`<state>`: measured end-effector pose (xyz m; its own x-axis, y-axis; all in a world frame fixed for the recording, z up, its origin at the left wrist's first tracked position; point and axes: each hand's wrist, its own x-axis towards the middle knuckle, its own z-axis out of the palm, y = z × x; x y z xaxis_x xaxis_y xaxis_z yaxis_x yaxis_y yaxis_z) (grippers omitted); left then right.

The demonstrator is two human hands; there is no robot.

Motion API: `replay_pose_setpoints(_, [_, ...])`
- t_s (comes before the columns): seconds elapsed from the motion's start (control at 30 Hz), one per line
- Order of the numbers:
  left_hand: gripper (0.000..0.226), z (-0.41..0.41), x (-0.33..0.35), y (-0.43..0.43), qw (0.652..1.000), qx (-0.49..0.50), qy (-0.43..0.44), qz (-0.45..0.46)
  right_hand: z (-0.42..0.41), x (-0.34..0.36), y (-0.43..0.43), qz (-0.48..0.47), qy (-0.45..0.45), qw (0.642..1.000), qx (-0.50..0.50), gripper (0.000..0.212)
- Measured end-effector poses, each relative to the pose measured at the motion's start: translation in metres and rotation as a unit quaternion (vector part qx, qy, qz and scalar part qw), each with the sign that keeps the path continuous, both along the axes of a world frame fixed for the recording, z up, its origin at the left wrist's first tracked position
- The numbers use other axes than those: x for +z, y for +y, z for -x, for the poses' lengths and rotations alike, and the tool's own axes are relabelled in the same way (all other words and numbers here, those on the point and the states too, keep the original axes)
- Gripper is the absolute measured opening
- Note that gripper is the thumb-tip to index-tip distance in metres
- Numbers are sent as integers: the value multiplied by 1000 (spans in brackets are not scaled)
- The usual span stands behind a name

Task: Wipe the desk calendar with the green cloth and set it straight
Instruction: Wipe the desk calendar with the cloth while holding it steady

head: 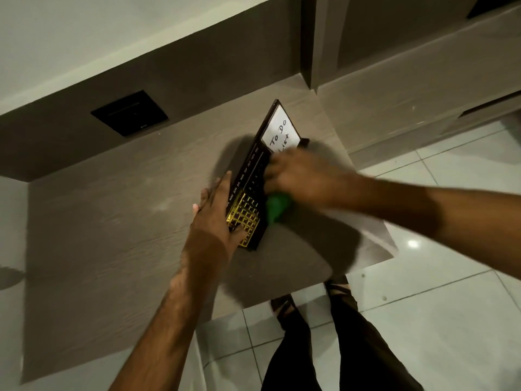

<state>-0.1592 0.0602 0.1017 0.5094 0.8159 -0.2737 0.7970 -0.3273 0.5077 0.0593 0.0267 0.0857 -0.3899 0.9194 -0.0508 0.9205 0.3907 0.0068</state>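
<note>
The desk calendar (255, 165) is a long dark board with month names, a gold grid at its near end and a white "To Do List" panel at its far end. It stands slanted on the grey desk (112, 207). My left hand (217, 215) holds its near end, fingers along the back edge and thumb on the gold grid. My right hand (298, 179) is blurred and presses the green cloth (277, 207) against the calendar's middle face. Most of the cloth is hidden under that hand.
A black square plate (129, 112) is set in the panel behind the desk. The desk's right edge (386, 238) drops to a white tiled floor (437, 320), where my legs and sandalled feet stand. A cabinet (394, 80) rises at the back right.
</note>
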Motion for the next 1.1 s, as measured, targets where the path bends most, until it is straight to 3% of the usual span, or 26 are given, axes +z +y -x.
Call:
replay_pose_setpoints(0.1, [108,-1,-1,-1,1000,-2,-11,-4,-77,2,22,-43,18,975,-215,32])
replay_pose_setpoints(0.17, [108,-1,-1,0,1000,-4,-16,-2,-86,7,20,-63,36,961,-268,33])
replay_pose_setpoints(0.27, [107,-1,0,0,1000,-4,-30,7,-37,-1,-3,-54,51,977,-199,33])
replay_pose_setpoints(0.33, [104,0,1,-1,998,-19,-49,17,8,-9,-28,-41,116,985,-125,35])
replay_pose_setpoints(0.5, [92,3,0,-2,994,-18,-93,55,53,-1,-61,105,243,963,49,46])
replay_pose_setpoints(0.57, [84,1,1,-2,992,-7,-108,62,41,11,-57,112,323,940,19,51])
replay_pose_setpoints(0.63, [79,1,1,-2,989,5,-126,80,18,20,-50,15,375,923,-81,56])
replay_pose_setpoints(0.7, [89,3,-4,-3,996,-19,-83,40,0,23,-41,-128,363,909,-163,55])
replay_pose_setpoints(0.77, [94,5,-6,-3,998,-18,-63,9,-4,14,-33,-207,325,904,-184,53])
replay_pose_setpoints(0.93, [101,4,-5,1,998,-33,-52,-3,22,-58,-49,-155,141,974,-85,69])
replay_pose_setpoints(1.1, [103,-1,-8,0,999,-32,-35,-13,27,-76,-43,-182,141,973,-15,77])
